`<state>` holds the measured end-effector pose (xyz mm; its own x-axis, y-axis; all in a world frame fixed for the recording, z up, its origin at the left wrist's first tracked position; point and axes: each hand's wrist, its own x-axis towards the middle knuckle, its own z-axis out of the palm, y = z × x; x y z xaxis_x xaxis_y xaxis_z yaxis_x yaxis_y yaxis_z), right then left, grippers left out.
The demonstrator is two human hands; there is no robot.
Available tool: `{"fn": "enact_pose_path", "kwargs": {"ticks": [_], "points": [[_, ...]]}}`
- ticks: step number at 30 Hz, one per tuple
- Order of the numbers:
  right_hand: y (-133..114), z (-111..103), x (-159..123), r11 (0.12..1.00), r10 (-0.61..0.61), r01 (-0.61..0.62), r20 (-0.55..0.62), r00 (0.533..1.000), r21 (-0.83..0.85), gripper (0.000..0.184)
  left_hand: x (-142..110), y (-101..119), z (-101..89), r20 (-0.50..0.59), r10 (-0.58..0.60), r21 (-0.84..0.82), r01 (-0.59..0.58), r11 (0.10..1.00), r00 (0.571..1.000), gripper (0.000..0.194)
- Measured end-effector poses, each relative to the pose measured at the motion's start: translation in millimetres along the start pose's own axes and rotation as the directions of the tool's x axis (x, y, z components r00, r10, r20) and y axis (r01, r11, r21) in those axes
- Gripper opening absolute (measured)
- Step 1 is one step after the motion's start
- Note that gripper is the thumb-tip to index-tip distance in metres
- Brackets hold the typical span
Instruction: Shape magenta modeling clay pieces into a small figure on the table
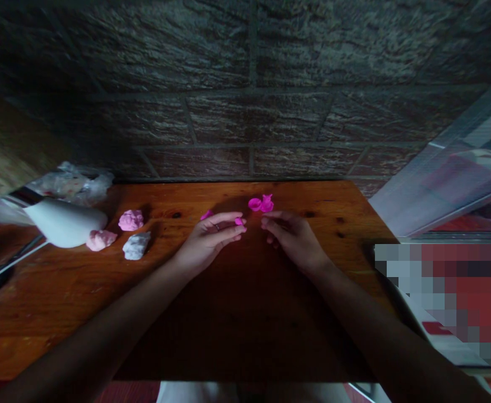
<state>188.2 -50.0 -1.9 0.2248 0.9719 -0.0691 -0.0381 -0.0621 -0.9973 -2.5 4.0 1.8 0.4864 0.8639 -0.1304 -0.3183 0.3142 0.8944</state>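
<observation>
Between the thumb and fingers of my left hand (214, 235) is a small bright pink lump of modelling clay (239, 221). My right hand (291, 235) is a short way to the right, its fingers curled and the thumb close to the index finger; whether anything is in them I cannot make out. Just beyond the hands, a small round pink dish-like piece (254, 204) lies against an upright pink shaped piece (267, 203). Another bright pink piece (206, 215) is partly hidden behind my left hand.
Two pale pink lumps (131, 220) and a whitish lump (136, 245) lie on the wooden table (245, 313) at left, near a white rounded object (66, 222) with a cable. Crumpled clear plastic (75, 182) sits behind. A stone-patterned wall (249, 117) borders the back edge.
</observation>
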Motion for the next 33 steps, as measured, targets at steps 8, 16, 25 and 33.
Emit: {"fn": "enact_pose_path", "kwargs": {"ticks": [8, 16, 25, 33], "points": [[-3, 12, -12, 0.991, 0.021, -0.048, 0.206, 0.978, 0.124, 0.032, 3, -6, -2.6, 0.077, 0.109, 0.066, -0.115, 0.991, 0.991, 0.032], [-9, 14, -14, 0.944, 0.175, -0.228, 0.222, 0.959, 0.239, 0.029, 1, -8, -5.7, 0.081, 0.159, 0.163, -0.17, 0.972, 0.984, 0.027], [-8, 16, -15, 0.943, 0.138, -0.184, 0.179, 0.974, 0.276, 0.029, -2, -5, -4.9, 0.095, 0.143, 0.126, -0.155, 0.98, 0.985, 0.022], [-5, 16, -20, 0.987, -0.148, 0.138, 0.139, 0.979, 0.08, 0.022, -4, -5, -1.9, 0.071, 0.147, 0.105, -0.154, 0.983, 0.987, 0.022]]}}
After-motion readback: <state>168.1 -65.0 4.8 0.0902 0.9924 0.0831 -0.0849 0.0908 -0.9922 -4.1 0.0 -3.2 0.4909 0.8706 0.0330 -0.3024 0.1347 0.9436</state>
